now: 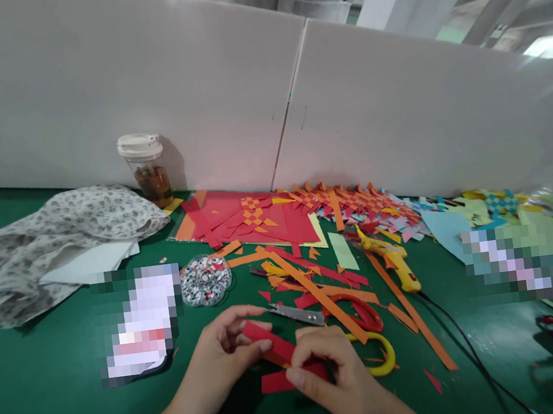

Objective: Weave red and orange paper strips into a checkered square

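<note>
Red paper strips (270, 343) with a bit of orange between them are held low in the middle of the head view. My left hand (223, 348) pinches the upper strip near its left end, thumb on top. Thumb and fingers of my right hand (330, 375) are closed on the strips at their right side, where they meet. A lower red strip (276, 382) sticks out to the left from under my right hand. Just beyond my hands lie red-handled scissors (300, 314), and yellow-handled scissors (388, 352) lie partly behind my right hand.
Orange strips (317, 292) and scraps cover the middle of the green table (54, 409). A yellow glue gun (394, 263) with a black cord lies right. Further back are red sheets (293, 222), a round clear case (206, 280), a lidded cup (148, 172) and patterned cloth (90, 213).
</note>
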Action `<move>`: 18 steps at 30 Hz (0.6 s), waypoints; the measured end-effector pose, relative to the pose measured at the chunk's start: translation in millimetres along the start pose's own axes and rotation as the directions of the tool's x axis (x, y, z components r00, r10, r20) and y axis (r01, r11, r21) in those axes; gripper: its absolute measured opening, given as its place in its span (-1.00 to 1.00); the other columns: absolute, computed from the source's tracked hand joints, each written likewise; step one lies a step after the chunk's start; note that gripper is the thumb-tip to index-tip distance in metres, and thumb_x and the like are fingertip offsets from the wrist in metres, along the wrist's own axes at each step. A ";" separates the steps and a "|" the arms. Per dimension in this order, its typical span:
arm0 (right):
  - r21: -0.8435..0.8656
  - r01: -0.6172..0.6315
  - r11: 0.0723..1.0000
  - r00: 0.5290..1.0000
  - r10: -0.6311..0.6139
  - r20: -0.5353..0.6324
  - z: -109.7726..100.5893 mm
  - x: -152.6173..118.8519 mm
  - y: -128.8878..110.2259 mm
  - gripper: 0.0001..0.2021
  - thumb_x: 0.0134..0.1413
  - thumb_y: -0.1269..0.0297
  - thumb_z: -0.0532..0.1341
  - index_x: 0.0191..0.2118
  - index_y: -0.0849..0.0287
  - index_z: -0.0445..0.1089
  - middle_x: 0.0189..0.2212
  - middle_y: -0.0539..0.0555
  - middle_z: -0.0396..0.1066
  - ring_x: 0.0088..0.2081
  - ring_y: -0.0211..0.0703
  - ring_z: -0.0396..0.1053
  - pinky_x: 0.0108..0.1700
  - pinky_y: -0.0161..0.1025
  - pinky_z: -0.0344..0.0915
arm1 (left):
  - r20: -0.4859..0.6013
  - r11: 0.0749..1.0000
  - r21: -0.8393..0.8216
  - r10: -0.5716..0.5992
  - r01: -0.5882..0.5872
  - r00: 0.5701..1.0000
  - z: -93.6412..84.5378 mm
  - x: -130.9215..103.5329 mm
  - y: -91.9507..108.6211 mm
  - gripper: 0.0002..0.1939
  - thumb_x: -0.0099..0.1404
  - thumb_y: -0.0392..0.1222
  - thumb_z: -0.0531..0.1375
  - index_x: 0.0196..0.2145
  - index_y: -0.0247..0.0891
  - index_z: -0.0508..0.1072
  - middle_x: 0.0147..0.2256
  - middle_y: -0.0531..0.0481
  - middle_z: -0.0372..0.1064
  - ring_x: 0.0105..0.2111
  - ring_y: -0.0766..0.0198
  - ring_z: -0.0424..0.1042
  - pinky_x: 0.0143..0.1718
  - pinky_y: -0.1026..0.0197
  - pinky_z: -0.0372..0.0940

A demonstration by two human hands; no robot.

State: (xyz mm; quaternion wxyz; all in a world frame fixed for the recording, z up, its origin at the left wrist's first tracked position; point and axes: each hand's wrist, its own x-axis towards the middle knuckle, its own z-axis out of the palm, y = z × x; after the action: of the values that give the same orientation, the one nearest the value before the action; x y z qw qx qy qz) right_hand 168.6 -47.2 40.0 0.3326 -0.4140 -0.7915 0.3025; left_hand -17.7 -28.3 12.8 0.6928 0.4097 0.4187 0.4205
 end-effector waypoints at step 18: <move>0.123 0.107 0.987 0.992 -0.114 0.055 1.1 5.5 -3.2 -0.87 0.04 0.36 0.14 -0.49 0.18 0.35 -0.57 0.04 0.36 -0.45 -0.21 0.30 -0.22 -0.16 0.28 | 0.032 1.000 0.003 0.010 -0.010 0.999 0.3 -0.3 -0.8 -0.61 -0.04 -0.32 0.34 -0.24 -0.25 0.33 -0.23 -0.05 0.34 -0.44 0.32 0.40 -0.38 0.22 0.31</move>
State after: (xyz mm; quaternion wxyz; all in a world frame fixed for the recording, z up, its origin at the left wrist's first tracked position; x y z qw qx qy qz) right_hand 163.9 -44.3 43.2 0.3483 -0.3394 -0.8036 0.3432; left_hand -17.4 -28.9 12.2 0.6967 0.4197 0.4061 0.4165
